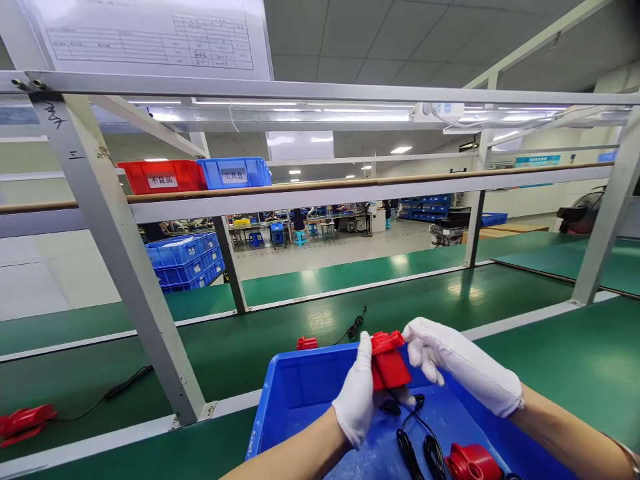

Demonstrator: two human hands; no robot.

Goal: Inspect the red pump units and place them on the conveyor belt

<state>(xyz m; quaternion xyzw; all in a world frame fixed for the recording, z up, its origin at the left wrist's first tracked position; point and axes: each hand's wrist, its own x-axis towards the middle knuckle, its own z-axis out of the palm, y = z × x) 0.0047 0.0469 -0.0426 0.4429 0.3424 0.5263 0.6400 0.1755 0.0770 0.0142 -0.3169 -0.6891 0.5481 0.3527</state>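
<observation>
A red plastic part (390, 365) with a short round spout on top is held upright over a large blue bin (295, 363). My left hand (357, 397), in a white glove, is closed round its left side. My right hand (440, 357), also gloved, is at the spout with its fingers curled; whether the fingertips grip anything is hard to make out. Black cable (413, 417) hangs below the part into the bin. Another red part (473, 461) lies in the bin at the lower right, beside coiled black cables.
Beyond the bin, a red part (307, 343) with a cable lies on the green surface (280, 320). Another red part (25, 423) lies at far left. Metal posts (145, 267) carry a shelf with red (163, 177) and blue (234, 173) boxes.
</observation>
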